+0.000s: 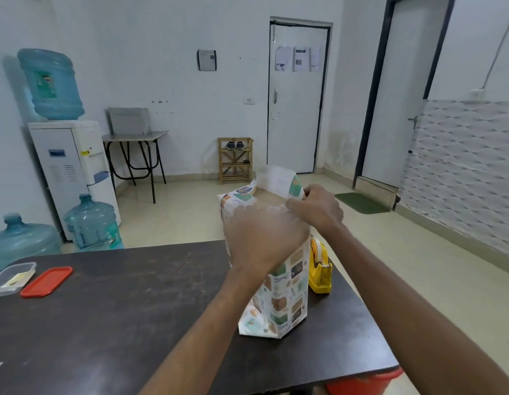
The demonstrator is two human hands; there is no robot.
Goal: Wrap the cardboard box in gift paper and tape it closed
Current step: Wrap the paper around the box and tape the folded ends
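- The left arm (213,323) comes in from the bottom middle and reaches forward and a little to the right, bare to the edge of the view.
- The left grip (261,238) is blurred, with its back toward the camera and the wrist almost straight. Its fingers point away and down over the top of the paper (279,181); whether they hold it, I cannot tell.
- The right arm (404,280) comes in from the bottom right corner and goes up and to the left, also bare.
- The right grip (318,208) is just behind the left one and a little higher, with the wrist bent to the left.
- Its curled fingers (294,202) and thumb pinch the edge of the paper flap.
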